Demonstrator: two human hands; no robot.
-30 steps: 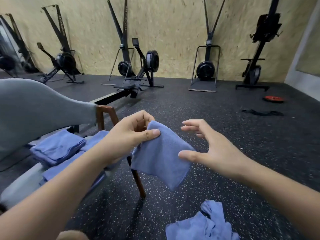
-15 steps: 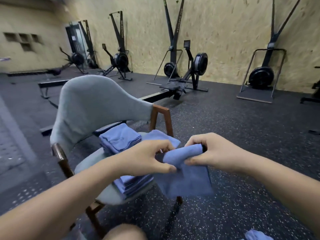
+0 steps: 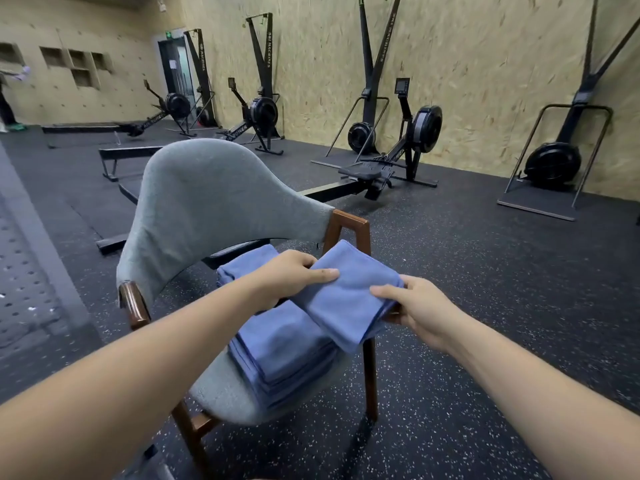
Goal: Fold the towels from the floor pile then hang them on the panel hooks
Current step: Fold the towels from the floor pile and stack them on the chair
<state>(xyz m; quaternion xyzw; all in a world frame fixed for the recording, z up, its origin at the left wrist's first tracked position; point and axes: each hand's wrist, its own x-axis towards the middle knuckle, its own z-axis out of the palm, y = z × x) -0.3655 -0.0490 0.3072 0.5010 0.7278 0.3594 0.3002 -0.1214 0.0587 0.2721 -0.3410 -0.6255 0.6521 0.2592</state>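
A folded blue towel is held flat between both hands just above the chair seat. My left hand grips its left edge, thumb on top. My right hand grips its right edge. Beneath it a stack of folded blue towels lies on the grey chair, and another folded towel sits further back on the seat. The floor pile and the panel hooks are out of view.
Rowing machines and ski trainers line the chipboard wall. A perforated dark panel lies at the left. A person stands at the far left edge. Speckled black rubber floor surrounds the chair.
My view swung left from the floor pile to the chair. The right hand took hold of the towel, it was folded over, and both hands brought it down over the stack.
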